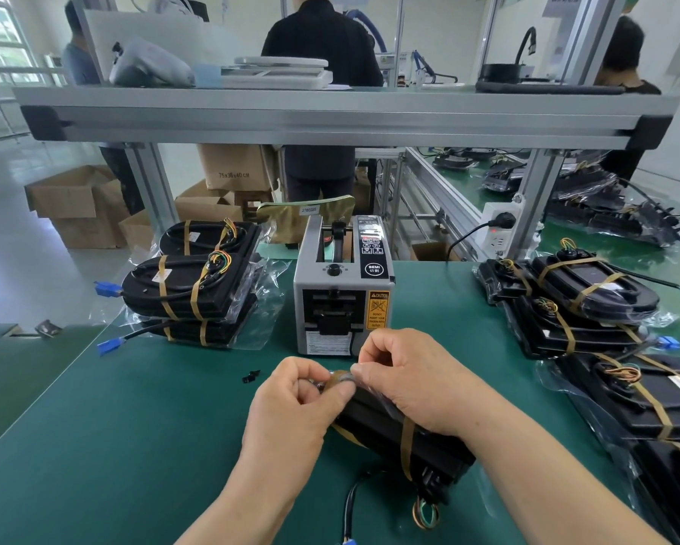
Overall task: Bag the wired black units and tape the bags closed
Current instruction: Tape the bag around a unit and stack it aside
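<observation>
Head view. Nearest, at bottom edge: coloured wire loop (426, 513) and black cable, trailing from the unit's near end.

Unit (393, 436): black, strapped with tan bands, inside a clear bag (375, 401), flat on green table (153, 426), partly under the right wrist.

Left hand (291, 403): fingers curled, thumb and forefinger pinching a tan piece of tape (340, 377) at the bag's far end.

Right hand (413, 383): thumb and forefinger pinching the bag mouth, fingertip touching the same tape.

Small black part (250, 376): loose on table, near the left hand.

Beyond the hands: grey dispenser (342, 297), upright, mid-table, outlet facing the hands.

Left of dispenser: stack of bagged units (196, 281), blue connector (108, 344) at table edge.

Right of dispenser: overlapping spread of bagged units (578, 304).

Behind: white socket block (501, 226) on an aluminium post, one plug in.

Above: aluminium shelf (346, 116) carrying white trays.

Farthest: cardboard boxes (78, 206) on the floor; person in black (322, 45), back turned.
</observation>
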Demonstrator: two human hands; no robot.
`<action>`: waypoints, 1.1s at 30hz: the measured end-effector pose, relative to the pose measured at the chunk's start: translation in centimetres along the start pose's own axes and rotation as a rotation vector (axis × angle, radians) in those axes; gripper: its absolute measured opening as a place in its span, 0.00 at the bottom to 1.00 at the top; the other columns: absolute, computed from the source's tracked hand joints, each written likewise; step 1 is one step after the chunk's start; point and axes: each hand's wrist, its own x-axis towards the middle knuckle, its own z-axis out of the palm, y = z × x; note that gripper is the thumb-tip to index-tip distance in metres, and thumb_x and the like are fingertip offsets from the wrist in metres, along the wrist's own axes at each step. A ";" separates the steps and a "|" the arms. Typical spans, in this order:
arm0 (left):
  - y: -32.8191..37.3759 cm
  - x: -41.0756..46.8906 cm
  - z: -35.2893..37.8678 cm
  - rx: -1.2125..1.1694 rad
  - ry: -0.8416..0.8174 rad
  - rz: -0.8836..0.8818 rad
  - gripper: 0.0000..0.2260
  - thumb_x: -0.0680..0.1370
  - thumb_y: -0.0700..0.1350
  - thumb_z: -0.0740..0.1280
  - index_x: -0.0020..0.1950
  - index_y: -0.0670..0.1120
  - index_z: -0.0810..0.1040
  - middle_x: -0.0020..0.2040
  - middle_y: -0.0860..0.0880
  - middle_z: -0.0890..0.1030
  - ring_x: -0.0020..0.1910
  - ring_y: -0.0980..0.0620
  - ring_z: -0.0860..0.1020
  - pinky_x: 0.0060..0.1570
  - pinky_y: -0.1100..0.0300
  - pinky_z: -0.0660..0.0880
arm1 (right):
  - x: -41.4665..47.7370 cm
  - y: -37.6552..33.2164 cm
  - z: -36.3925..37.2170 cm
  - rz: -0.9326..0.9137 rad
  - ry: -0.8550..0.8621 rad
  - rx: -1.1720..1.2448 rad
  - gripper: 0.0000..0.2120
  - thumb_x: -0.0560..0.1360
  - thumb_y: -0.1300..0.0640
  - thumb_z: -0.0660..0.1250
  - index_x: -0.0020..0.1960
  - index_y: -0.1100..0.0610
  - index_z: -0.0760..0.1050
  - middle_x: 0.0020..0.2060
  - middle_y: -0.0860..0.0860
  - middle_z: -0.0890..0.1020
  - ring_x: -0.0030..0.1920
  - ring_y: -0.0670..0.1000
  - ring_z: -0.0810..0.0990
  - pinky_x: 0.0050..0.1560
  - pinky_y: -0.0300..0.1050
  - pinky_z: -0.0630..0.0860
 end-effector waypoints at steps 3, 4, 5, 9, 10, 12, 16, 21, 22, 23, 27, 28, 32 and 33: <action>0.0 0.3 -0.5 0.017 -0.045 0.009 0.10 0.70 0.48 0.77 0.45 0.49 0.77 0.26 0.56 0.66 0.24 0.58 0.63 0.25 0.68 0.63 | 0.0 0.0 0.1 0.002 -0.011 0.009 0.09 0.76 0.51 0.68 0.38 0.50 0.74 0.29 0.43 0.77 0.27 0.37 0.72 0.31 0.31 0.67; 0.0 0.5 -0.6 0.017 -0.058 0.003 0.11 0.70 0.47 0.77 0.45 0.49 0.77 0.25 0.56 0.66 0.24 0.58 0.63 0.24 0.70 0.63 | -0.1 0.0 0.1 0.002 -0.011 0.012 0.09 0.76 0.51 0.68 0.38 0.50 0.74 0.29 0.43 0.77 0.27 0.38 0.72 0.30 0.31 0.67; 0.0 0.6 -0.8 0.021 -0.072 -0.001 0.12 0.70 0.47 0.78 0.45 0.49 0.77 0.25 0.56 0.67 0.24 0.59 0.63 0.24 0.70 0.63 | -0.1 0.1 0.2 0.002 -0.006 0.007 0.09 0.75 0.50 0.68 0.38 0.50 0.74 0.30 0.43 0.77 0.27 0.39 0.71 0.30 0.31 0.68; 0.1 1.1 -1.4 0.017 -0.155 -0.019 0.10 0.71 0.44 0.76 0.46 0.47 0.77 0.26 0.56 0.68 0.25 0.59 0.64 0.27 0.70 0.64 | -0.2 0.0 0.4 -0.010 0.009 -0.046 0.09 0.74 0.46 0.68 0.40 0.48 0.73 0.35 0.43 0.78 0.32 0.40 0.73 0.33 0.33 0.72; 0.1 1.2 -1.6 -0.001 -0.168 -0.034 0.09 0.72 0.43 0.76 0.46 0.47 0.77 0.26 0.55 0.68 0.25 0.58 0.65 0.28 0.69 0.64 | -0.2 -0.1 0.5 -0.018 -0.002 -0.060 0.10 0.72 0.42 0.68 0.40 0.47 0.73 0.36 0.43 0.78 0.34 0.40 0.74 0.36 0.34 0.73; 0.0 1.2 -1.7 -0.047 -0.163 -0.067 0.08 0.72 0.43 0.76 0.46 0.46 0.78 0.27 0.54 0.68 0.25 0.57 0.64 0.30 0.65 0.64 | -0.4 -0.2 0.5 -0.025 -0.044 -0.086 0.17 0.65 0.33 0.68 0.42 0.45 0.73 0.39 0.43 0.77 0.36 0.41 0.74 0.37 0.36 0.72; -0.2 0.8 -1.4 -0.109 -0.121 -0.091 0.04 0.75 0.40 0.73 0.45 0.46 0.79 0.27 0.53 0.70 0.23 0.58 0.64 0.27 0.67 0.63 | -0.3 -0.7 0.6 -0.018 -0.099 -0.226 0.24 0.61 0.29 0.68 0.46 0.45 0.72 0.42 0.43 0.77 0.42 0.42 0.76 0.44 0.42 0.76; -0.4 0.1 -2.3 -0.136 -0.054 -0.083 0.07 0.80 0.42 0.66 0.45 0.49 0.81 0.27 0.55 0.71 0.25 0.56 0.63 0.26 0.70 0.63 | -0.1 -1.4 0.5 0.000 -0.042 -0.376 0.18 0.73 0.36 0.64 0.45 0.50 0.79 0.42 0.45 0.80 0.44 0.47 0.78 0.49 0.49 0.77; -0.4 -0.1 -2.7 -0.123 -0.029 -0.073 0.07 0.80 0.44 0.66 0.44 0.50 0.82 0.27 0.56 0.71 0.26 0.56 0.64 0.26 0.70 0.64 | -0.1 -1.4 0.1 0.005 -0.040 -0.371 0.16 0.74 0.39 0.63 0.43 0.51 0.79 0.41 0.46 0.80 0.43 0.47 0.78 0.49 0.48 0.77; -0.4 -0.3 -3.2 -0.104 -0.010 -0.061 0.07 0.79 0.46 0.67 0.42 0.52 0.82 0.27 0.56 0.71 0.26 0.57 0.65 0.26 0.71 0.65 | -0.1 -1.3 -0.4 0.014 -0.051 -0.344 0.15 0.75 0.42 0.64 0.43 0.52 0.80 0.40 0.46 0.81 0.43 0.46 0.78 0.48 0.46 0.77; -0.7 -1.1 -4.7 0.014 -0.009 -0.015 0.04 0.77 0.52 0.68 0.44 0.62 0.81 0.37 0.61 0.80 0.33 0.62 0.75 0.38 0.69 0.71 | -0.7 -0.3 -2.9 0.024 -0.142 -0.216 0.08 0.78 0.51 0.65 0.46 0.52 0.82 0.41 0.46 0.84 0.43 0.44 0.80 0.48 0.37 0.74; -0.8 -1.3 -4.8 0.042 -0.032 -0.017 0.03 0.75 0.55 0.69 0.47 0.63 0.81 0.42 0.62 0.81 0.37 0.64 0.77 0.42 0.68 0.71 | -1.0 0.1 -3.5 0.029 -0.162 -0.163 0.07 0.78 0.52 0.65 0.48 0.50 0.82 0.42 0.44 0.85 0.44 0.43 0.82 0.49 0.36 0.75; -1.1 -2.3 -4.4 0.080 -0.288 0.023 0.26 0.65 0.67 0.70 0.62 0.65 0.73 0.58 0.70 0.77 0.58 0.68 0.76 0.61 0.61 0.73 | -2.1 1.5 -4.8 0.021 -0.210 0.216 0.10 0.79 0.56 0.68 0.54 0.44 0.83 0.49 0.47 0.87 0.52 0.50 0.85 0.60 0.46 0.76; -0.8 -2.6 -4.1 0.056 -0.377 0.047 0.29 0.65 0.66 0.71 0.65 0.65 0.72 0.61 0.69 0.77 0.62 0.65 0.75 0.64 0.58 0.72 | -2.4 1.8 -5.0 0.006 -0.221 0.333 0.09 0.78 0.56 0.69 0.55 0.48 0.84 0.50 0.52 0.87 0.54 0.55 0.84 0.62 0.51 0.76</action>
